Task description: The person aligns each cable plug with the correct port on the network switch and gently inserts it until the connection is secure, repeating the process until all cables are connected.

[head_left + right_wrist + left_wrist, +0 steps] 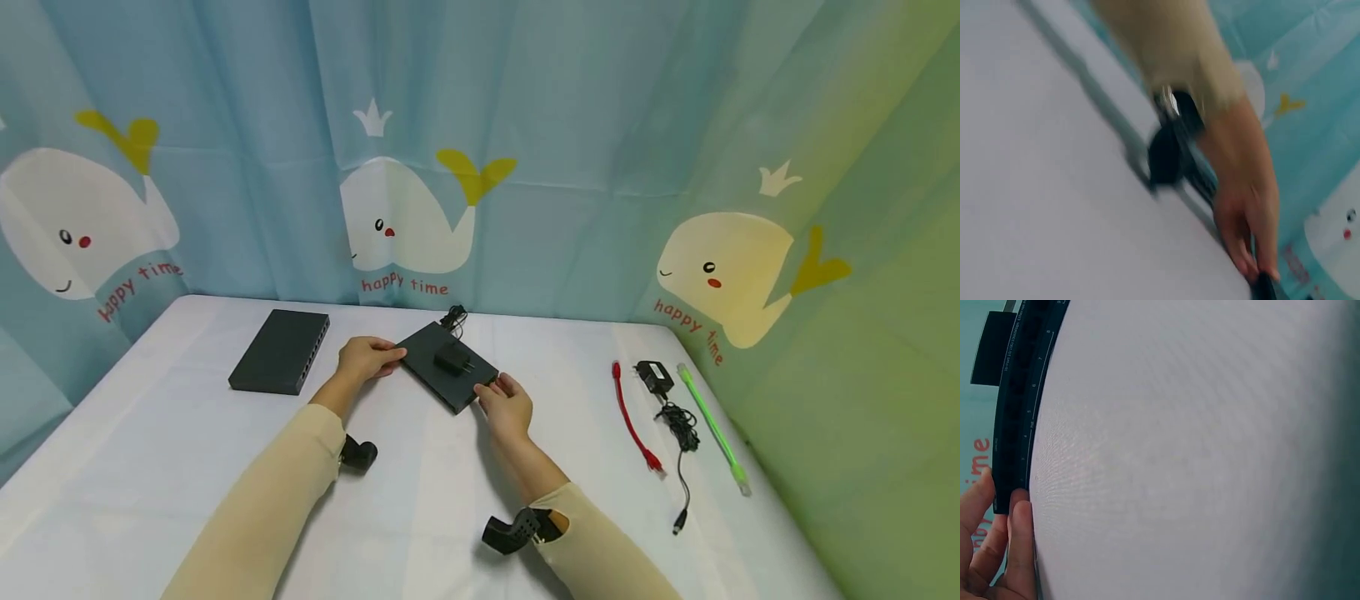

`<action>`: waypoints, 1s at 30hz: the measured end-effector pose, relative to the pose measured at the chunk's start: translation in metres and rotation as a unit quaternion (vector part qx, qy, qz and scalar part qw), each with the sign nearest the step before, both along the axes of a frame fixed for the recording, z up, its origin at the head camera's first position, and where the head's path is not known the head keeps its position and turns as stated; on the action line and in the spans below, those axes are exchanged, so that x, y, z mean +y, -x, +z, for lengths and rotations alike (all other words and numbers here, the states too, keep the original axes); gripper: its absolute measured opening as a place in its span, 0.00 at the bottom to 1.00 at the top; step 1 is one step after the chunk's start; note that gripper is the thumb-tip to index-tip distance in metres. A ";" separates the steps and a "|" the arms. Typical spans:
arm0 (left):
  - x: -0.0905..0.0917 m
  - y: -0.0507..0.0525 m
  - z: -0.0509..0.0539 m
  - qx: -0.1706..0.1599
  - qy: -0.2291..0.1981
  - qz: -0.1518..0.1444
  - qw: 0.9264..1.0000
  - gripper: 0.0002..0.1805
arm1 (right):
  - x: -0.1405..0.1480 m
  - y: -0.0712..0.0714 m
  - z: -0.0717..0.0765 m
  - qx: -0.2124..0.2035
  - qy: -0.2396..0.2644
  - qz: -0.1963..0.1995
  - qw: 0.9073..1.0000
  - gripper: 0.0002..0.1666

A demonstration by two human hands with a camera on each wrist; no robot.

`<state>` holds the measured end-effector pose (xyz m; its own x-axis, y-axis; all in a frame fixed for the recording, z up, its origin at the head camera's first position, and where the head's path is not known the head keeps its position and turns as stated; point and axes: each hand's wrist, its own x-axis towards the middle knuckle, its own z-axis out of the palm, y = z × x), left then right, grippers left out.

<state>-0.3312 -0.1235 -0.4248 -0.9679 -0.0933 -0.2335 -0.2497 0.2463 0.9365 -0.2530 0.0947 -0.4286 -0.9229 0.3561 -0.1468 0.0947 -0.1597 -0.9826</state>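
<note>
Both hands hold a flat black network switch (433, 377) just above the white table, turned at an angle. A black power adapter (452, 358) lies on its top, prongs toward the right, its bundled cord (453, 318) behind the far edge. My left hand (365, 358) pinches the left corner between thumb and fingers. At the right corner, my right hand (510, 407) grips the edge. Close up in the left wrist view, a row of numbered ports runs along the switch (1015, 437). The right wrist view is blurred; it shows my left hand (1249, 212), while the right is out of sight.
Another black box with ports (277, 352) lies at the table's left. On the right lie a red network cable (630, 421), a second power adapter (655, 377) with bundled cord, and a green cable (712, 427). A curtain (570, 167) hangs behind the white table (427, 533).
</note>
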 end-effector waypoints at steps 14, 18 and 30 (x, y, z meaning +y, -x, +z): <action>-0.006 0.006 0.005 0.000 0.059 -0.057 0.997 0.21 | -0.020 -0.010 -0.007 -0.005 -0.070 -0.051 0.996 0.37; -0.014 0.023 0.006 0.001 0.132 -0.100 0.986 0.23 | -0.020 -0.012 -0.010 -0.007 -0.078 -0.046 0.996 0.37; -0.006 0.046 0.006 0.061 0.203 -0.213 0.954 0.21 | -0.016 -0.011 -0.008 0.000 -0.083 -0.050 0.995 0.36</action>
